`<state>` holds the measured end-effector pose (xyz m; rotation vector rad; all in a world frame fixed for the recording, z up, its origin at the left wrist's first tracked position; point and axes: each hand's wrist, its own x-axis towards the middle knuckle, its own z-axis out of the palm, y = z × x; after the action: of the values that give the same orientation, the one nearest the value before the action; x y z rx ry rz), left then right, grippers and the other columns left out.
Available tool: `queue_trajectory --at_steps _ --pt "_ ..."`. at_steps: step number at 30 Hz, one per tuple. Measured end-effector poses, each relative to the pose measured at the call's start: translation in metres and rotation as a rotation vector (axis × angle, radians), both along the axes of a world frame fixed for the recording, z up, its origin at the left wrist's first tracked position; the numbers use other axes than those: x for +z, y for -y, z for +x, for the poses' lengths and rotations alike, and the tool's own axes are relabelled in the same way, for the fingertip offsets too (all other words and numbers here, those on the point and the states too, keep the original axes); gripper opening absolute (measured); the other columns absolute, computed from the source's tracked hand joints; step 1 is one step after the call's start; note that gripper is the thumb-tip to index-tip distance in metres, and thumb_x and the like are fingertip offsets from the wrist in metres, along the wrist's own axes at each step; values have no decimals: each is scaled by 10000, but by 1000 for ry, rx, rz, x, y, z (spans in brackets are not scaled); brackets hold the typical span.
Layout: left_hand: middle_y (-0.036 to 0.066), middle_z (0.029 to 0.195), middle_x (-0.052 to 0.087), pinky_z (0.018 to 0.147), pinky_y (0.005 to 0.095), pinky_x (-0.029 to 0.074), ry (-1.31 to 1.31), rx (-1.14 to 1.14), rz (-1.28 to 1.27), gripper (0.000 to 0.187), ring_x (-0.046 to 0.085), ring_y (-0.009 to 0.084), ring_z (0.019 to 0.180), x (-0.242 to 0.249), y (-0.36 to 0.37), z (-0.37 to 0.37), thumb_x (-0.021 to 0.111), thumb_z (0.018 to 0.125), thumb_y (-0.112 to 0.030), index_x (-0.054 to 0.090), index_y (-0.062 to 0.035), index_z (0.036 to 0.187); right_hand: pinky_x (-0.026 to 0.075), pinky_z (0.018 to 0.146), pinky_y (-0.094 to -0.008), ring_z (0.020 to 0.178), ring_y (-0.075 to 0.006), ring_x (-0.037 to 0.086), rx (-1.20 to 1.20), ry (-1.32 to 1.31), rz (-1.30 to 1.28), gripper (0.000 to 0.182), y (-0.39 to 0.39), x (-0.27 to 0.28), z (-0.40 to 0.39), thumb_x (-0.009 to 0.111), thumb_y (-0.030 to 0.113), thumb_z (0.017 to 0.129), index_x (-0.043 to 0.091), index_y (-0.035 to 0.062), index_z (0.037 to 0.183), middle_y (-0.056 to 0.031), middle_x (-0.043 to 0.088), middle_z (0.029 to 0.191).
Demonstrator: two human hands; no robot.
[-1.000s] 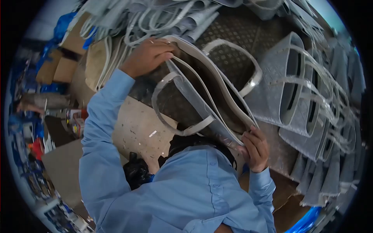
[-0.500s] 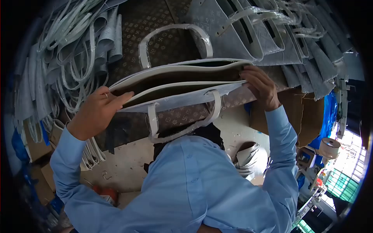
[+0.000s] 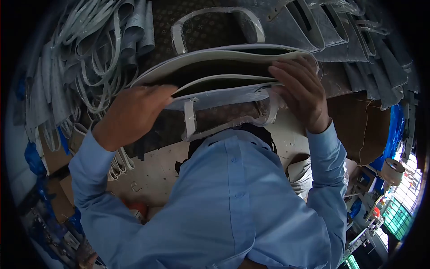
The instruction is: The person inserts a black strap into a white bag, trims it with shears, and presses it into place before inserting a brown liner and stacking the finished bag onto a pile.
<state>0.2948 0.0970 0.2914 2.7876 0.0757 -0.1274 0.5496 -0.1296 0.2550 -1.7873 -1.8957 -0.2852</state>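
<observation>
A light grey handbag [image 3: 224,96] with white-edged rims lies before me, its mouth gaping and dark inside, with an inner divider visible. Its front handle [image 3: 190,117] hangs toward my shirt, and the back handle [image 3: 179,38] stands up beyond the far rim; both carry clear plastic wrap. My left hand [image 3: 132,114] grips the bag's left end, thumb side along the front rim. At the right end, my right hand [image 3: 302,92] has its fingers over the opening and its thumb by the front panel, holding the edge.
Rolled grey pieces with strap handles [image 3: 96,58] are heaped at the left of the patterned table [image 3: 154,54]. More grey bags [image 3: 282,27] stand at the back right. Below right are a cardboard box [image 3: 347,127] and a thread cone [image 3: 393,171]; white straps [image 3: 120,163] hang at left.
My right fingers have shifted from the bag's right corner to over its opening. My left hand has rolled further over the left end. The whole view has tilted, and the bag appears higher.
</observation>
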Motion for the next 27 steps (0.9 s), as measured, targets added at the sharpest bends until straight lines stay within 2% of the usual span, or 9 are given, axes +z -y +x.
queue_trajectory --at_steps 4,9,14,17,19,20,22,26,27 --pt "162 969 639 734 368 476 55 191 -356 275 630 288 845 -21 19 40 463 947 -125 561 -7 1175 532 794 -402 979 -282 622 137 -137 40 285 -27 -7 -34 709 57 728 638 46 1005 -137 633 1042" --pt "146 894 654 680 337 474 49 97 -503 288 625 239 748 -29 21 55 478 949 -166 563 -3 1171 538 683 -361 806 -296 642 44 -384 -237 183 -31 -3 -35 701 85 731 588 28 863 -114 641 945" --pt "155 716 613 606 352 457 9 167 -578 258 596 238 617 -30 31 51 476 949 -196 615 -17 1072 538 646 -356 783 -290 645 121 -337 -91 177 -34 -12 -33 701 89 739 588 26 861 -104 642 912" --pt "145 768 635 621 325 464 -153 211 -567 271 598 207 626 -29 34 50 472 953 -200 612 -22 1102 538 643 -360 778 -288 646 169 -327 -36 171 -37 -14 -31 701 88 740 591 26 855 -104 642 888" --pt "137 829 653 646 327 472 163 71 -633 279 604 204 640 -51 31 48 475 951 -198 610 -27 1125 538 643 -362 773 -285 646 173 -330 -25 169 -37 -15 -31 702 89 739 593 27 853 -103 641 875" --pt "137 829 653 646 327 472 162 76 -631 279 604 204 640 -46 31 48 475 951 -198 610 -27 1125 538 643 -360 764 -284 645 177 -337 -39 172 -36 -15 -31 705 91 737 594 28 852 -104 641 862" --pt "120 985 659 765 329 476 -22 67 -631 287 628 216 892 -33 31 50 450 967 -177 579 -36 1182 538 644 -357 755 -282 644 176 -348 -51 174 -35 -16 -31 707 93 736 595 28 851 -105 640 849" --pt "114 970 659 760 312 470 33 45 -626 278 620 192 877 -37 29 52 459 961 -169 593 -33 1163 536 636 -352 736 -279 640 211 -357 -29 176 -34 -18 -31 710 95 733 588 23 836 -109 633 827" --pt "111 959 659 761 299 466 -121 118 -659 274 613 174 867 -28 29 55 468 954 -165 604 -26 1147 535 632 -351 732 -277 640 227 -338 -13 174 -34 -18 -31 711 94 731 586 23 830 -108 632 821"
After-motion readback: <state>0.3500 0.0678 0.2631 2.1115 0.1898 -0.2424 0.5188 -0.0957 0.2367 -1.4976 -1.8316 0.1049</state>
